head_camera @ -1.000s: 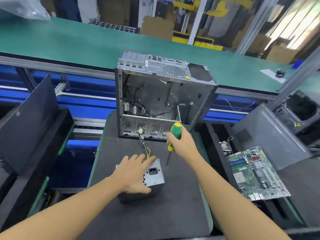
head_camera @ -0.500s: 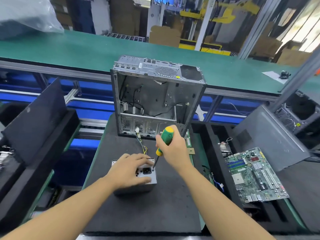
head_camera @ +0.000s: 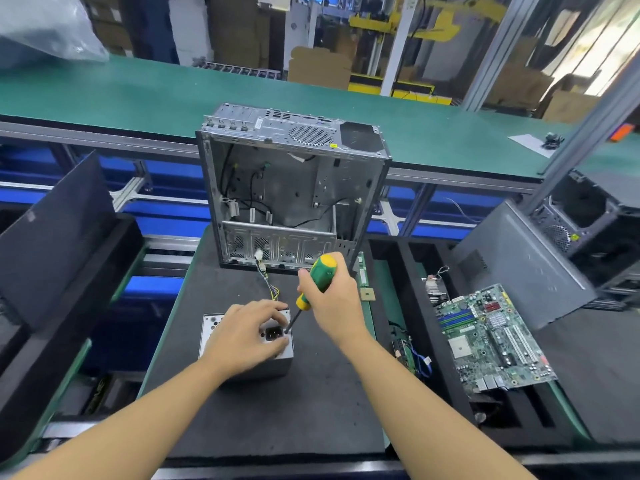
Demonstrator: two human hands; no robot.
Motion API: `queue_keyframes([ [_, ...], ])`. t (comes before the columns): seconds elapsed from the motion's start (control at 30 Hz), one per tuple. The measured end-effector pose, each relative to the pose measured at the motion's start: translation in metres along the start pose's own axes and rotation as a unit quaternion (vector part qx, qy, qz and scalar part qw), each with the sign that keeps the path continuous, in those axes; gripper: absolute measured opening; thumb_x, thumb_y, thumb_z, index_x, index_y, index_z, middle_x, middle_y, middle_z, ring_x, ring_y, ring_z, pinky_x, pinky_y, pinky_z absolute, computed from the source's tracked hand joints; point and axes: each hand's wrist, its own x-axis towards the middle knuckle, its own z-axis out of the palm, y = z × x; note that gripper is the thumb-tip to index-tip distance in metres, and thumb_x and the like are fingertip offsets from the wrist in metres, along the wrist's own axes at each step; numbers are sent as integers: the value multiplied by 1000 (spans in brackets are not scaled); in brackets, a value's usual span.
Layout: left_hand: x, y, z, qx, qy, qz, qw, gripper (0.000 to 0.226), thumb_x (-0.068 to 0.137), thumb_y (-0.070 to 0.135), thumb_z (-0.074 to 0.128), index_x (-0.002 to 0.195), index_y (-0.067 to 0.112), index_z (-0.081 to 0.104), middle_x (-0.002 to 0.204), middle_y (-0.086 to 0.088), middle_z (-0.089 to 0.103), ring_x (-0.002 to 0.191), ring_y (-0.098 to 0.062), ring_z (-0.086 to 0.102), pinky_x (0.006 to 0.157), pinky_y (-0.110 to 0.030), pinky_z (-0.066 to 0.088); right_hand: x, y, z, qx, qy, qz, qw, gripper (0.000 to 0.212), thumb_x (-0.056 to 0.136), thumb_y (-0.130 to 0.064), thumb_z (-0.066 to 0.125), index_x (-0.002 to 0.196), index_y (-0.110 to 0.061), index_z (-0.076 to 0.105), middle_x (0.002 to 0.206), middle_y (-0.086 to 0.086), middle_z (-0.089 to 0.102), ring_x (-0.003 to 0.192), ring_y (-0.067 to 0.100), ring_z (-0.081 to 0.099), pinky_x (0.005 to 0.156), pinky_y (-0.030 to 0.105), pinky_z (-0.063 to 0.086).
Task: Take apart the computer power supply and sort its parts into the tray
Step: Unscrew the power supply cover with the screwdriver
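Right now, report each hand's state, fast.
Left hand: closed on the power supply, gripping it from above.
Right hand: closed on the screwdriver, its tip against the power supply's top face.

Your left hand (head_camera: 247, 336) hides most of the top face of the power supply (head_camera: 211, 323). The tip of your screwdriver (head_camera: 323, 268) is too small to tell just what it touches on that face.

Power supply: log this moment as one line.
power supply: closed, on mat | left hand: holds it | right hand: grips screwdriver, tip on its top face
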Motion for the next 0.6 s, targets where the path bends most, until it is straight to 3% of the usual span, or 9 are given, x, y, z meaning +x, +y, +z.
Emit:
queue_keyframes([
  [0.2,1,1,-2,-11,2,0,1000,9,77,38,78,80,40,69,123,33,60,112,10,54,97,-36,44,-5,-2,-4,-17,-19,-4,1000,25,87,-51,61,88,-39,38,76,6,67,68,26,66,65,49,55],
  [0.27,3,1,-3,-24,2,-6,1000,10,78,34,79,77,40,72,119,34,61,110,11,55,94,-28,43,-7,-4,-6,-33,-39,-14,999,28,87,-50,62,89,-37,37,73,0,65,64,18,61,59,40,52],
  [0.33,5,2,-4,-37,-2,-20,999,14,78,31,80,73,42,72,112,37,61,105,12,56,86,-11,39,-8,-8,-6,-69,-76,-36,994,31,86,-51,62,88,-38,34,68,-7,60,60,9,52,55,27,43],
  [0.4,6,3,-4,-43,-4,-30,999,16,76,29,80,70,42,71,101,38,62,97,17,55,77,-7,38,-6,-16,-3,-116,-122,-64,984,34,87,-50,64,89,-38,32,64,-9,55,60,4,50,53,17,36],
  [0.47,8,3,-5,-43,-2,-28,999,13,75,28,81,72,37,73,98,41,59,90,20,53,75,-9,38,-1,-25,0,-155,-142,-80,974,37,86,-50,66,90,-36,32,63,-9,52,58,4,49,49,16,33],
  [0.6,6,4,-7,-11,-26,-6,1000,17,72,32,77,86,35,68,99,31,61,91,4,55,82,-32,45,4,-35,6,-209,-88,-73,971,50,81,-52,73,88,-26,30,65,-4,51,65,19,50,50,26,32],
])
